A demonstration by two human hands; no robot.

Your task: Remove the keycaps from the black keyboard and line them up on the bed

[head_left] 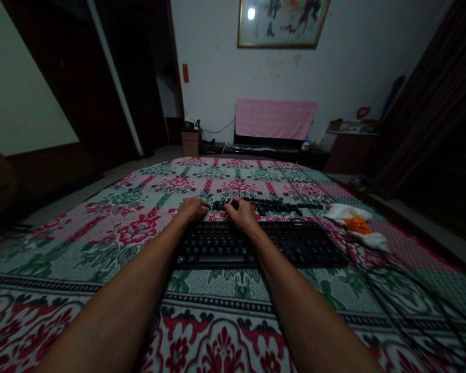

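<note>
Both hands, left and right, reach past the keyboard to a key strip mid-bed; whether fingers grip, I cannot tell. Next likely needs a firm pinch.

Black keyboard, red-green floral bedspread

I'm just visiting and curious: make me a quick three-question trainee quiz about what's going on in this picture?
1. True or false: both hands reach past the black keyboard to a row of loose black keycaps.
2. Which lies right of the keyboard? A) a white and orange cloth B) a book C) a cup
3. Fill in: the keyboard rests on a floral ____.

Key:
1. True; the left hand and right hand are at the row's left end.
2. A, the cloth.
3. Bedspread.
</note>
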